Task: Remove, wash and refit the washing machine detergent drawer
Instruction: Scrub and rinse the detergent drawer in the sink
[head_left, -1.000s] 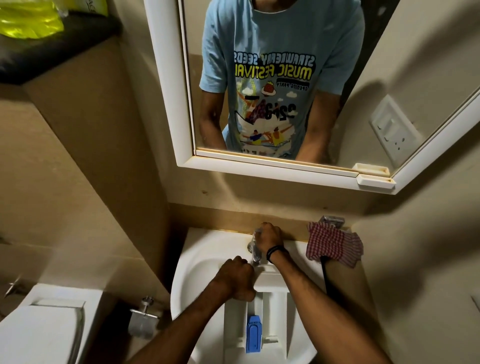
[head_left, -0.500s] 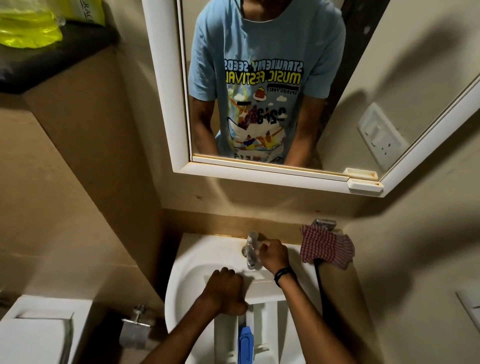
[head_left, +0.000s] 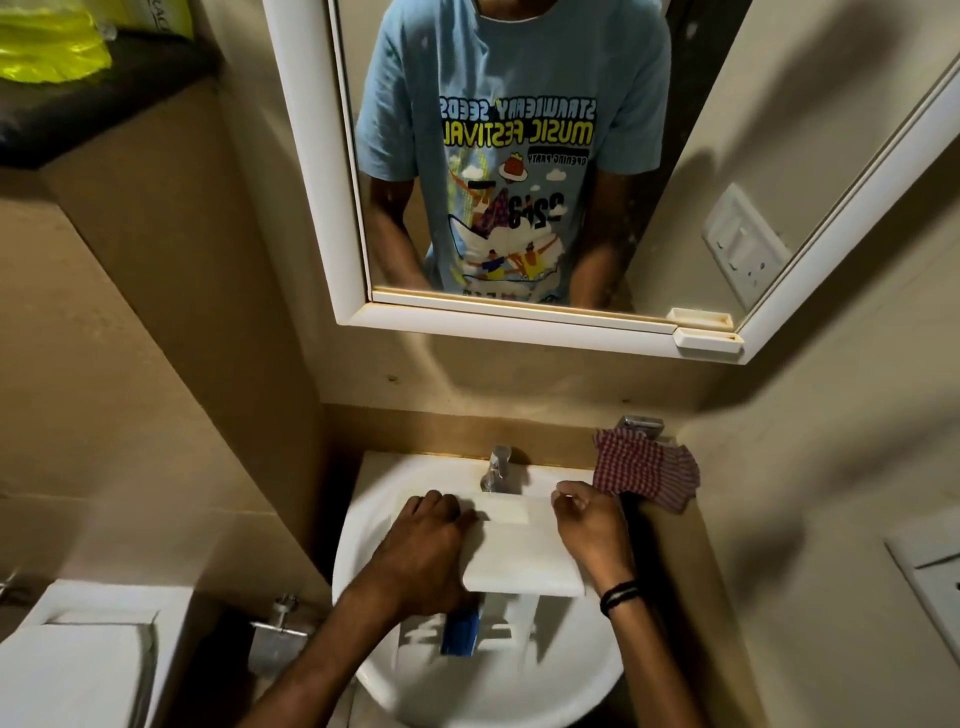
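The sink (head_left: 493, 691) holds the drawer (head_left: 524, 556). It is white & lies flat in the bowl. Its open boxes are at the near edge of the sink and look blurry. A blue bit (head_left: 460, 631) sits in one of them. The drawer's wide flat end points to the back edge.

L hand (head_left: 426, 540) is on the drawer's left side, fingers curled over the edge & gripping it. R hand (head_left: 587, 525) is at the drawer's right side w/ fingers curled. Its thumb & one finger are close together by the far right corner. Can't tell if it really holds the drawer. There is a black band (head_left: 618, 597) on the R wrist.

The tap (head_left: 498, 470) stands mid back edge of the sink, just past the drawer. A red checked cloth (head_left: 644, 473) hangs at the sink's back right corner, just beside the R hand.

On the wall above is a mirror (head_left: 519, 156) w/ a white frame. It shows a blue T-shirt & two arms.
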